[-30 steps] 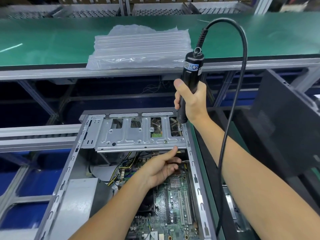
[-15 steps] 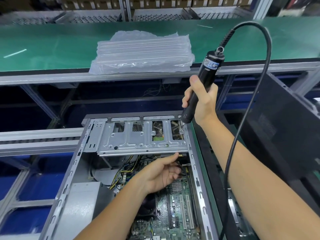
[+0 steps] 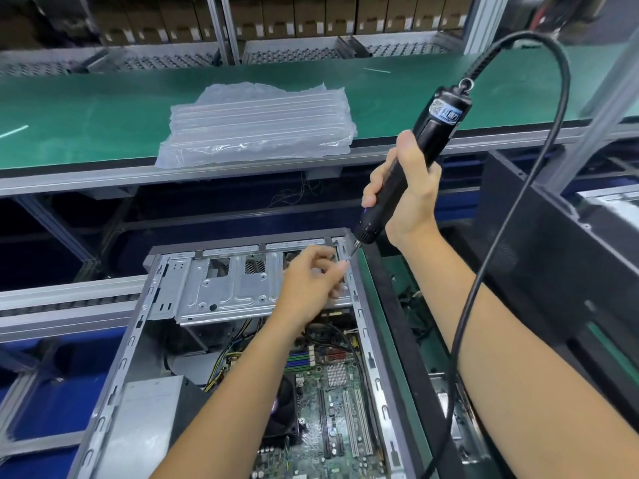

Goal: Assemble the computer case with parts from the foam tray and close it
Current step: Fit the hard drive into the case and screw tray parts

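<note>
The open grey computer case (image 3: pixel 366 326) lies on its side in front of me, with the motherboard (image 3: pixel 332 402) showing inside. A silver drive bracket (image 3: pixel 228 288) spans its far end. My right hand (image 3: pixel 408 198) grips a black electric screwdriver (image 3: pixel 439 129), tilted, with its bit just above the case's far right corner. My left hand (image 3: pixel 311 281) reaches over the bracket, its thumb and forefinger pinched together right under the bit on what looks like a small screw (image 3: pixel 347 260). No foam tray is in view.
A clear air-cushion pack (image 3: pixel 256 126) lies on the green conveyor (image 3: pixel 86 112) behind the case. A black side panel (image 3: pixel 553 257) leans at the right. The screwdriver's black cable (image 3: pixel 484 278) loops over my right forearm. A grey power supply (image 3: pixel 145 413) fills the case's near left.
My left hand came up from beneath the bracket's front edge to the screwdriver bit. The right hand tilted the screwdriver and shifted it slightly right, toward the case corner.
</note>
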Demonstrator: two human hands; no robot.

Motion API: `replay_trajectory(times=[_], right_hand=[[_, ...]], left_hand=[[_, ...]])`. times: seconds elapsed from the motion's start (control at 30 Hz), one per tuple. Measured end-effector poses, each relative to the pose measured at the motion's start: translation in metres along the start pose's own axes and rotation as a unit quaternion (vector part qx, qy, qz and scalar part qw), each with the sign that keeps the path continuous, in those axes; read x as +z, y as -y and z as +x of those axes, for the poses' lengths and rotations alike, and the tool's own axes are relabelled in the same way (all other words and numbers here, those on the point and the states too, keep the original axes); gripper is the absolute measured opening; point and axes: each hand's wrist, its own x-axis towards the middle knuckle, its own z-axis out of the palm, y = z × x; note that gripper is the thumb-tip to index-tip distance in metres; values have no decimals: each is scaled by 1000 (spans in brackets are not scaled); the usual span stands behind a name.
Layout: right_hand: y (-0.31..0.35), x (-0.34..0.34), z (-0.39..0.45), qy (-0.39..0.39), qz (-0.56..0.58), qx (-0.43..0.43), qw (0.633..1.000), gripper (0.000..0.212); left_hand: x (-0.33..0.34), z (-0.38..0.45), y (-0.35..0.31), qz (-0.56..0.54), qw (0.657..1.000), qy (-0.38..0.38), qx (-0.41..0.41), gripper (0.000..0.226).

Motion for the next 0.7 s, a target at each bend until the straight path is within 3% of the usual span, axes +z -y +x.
replay_trajectory(times=[0.13,0.27,0.4,0.57,0.7], right_hand=[[8,-12,-11,-24,-7,-3,1000,38],[15,-32,-22,-65,-12,11,998,41],[27,-62,-36,-117,-40,46,991,45],[44,-116,-55,-128,-150,65,978,47],[37,-166,-68,-114,-167,125,971,51]], left_hand=[[30,11,-5,69,996,34,40,12],[48,5,1,18,998,59,3,28],[67,1,1,114,988,97,37,15],[112,1,-10,328,926,148,111,13],[163,1,1,419,889,171,65,29]])
